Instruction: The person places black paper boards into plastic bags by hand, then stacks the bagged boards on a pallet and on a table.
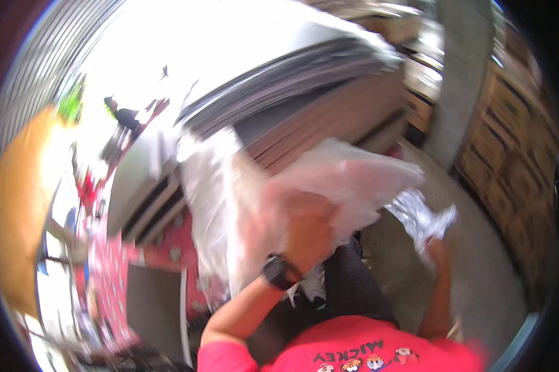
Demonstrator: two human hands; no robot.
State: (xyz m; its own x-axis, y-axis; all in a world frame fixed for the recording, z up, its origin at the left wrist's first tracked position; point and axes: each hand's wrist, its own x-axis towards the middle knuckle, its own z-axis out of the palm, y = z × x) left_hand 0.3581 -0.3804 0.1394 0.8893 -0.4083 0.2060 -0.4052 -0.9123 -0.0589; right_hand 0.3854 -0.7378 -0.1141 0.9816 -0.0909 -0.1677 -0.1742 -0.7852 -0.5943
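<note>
My left hand (pixel 310 226), with a dark watch on its wrist, reaches forward among folds of a translucent plastic sheet (pixel 360 180). The sheet bunches around that hand and hangs in the air; motion blur and the plastic hide most of the fingers, which appear closed on it. Out to the right, my right hand (pixel 438 249) is closed around a crumpled end of clear plastic (pixel 419 214). Ahead of me stands a large stack of flat boards (pixel 316 118), grey above and brownish below, with white plastic (pixel 214 198) draped down its near left side.
Brown cartons (pixel 502 142) are piled along the right, beside a grey pillar (pixel 462 74). A dark flat panel (pixel 157 307) leans at lower left near a pink patterned surface (pixel 109 266). An orange-yellow sheet (pixel 22 204) stands far left. Another person (pixel 126 116) is in the bright background.
</note>
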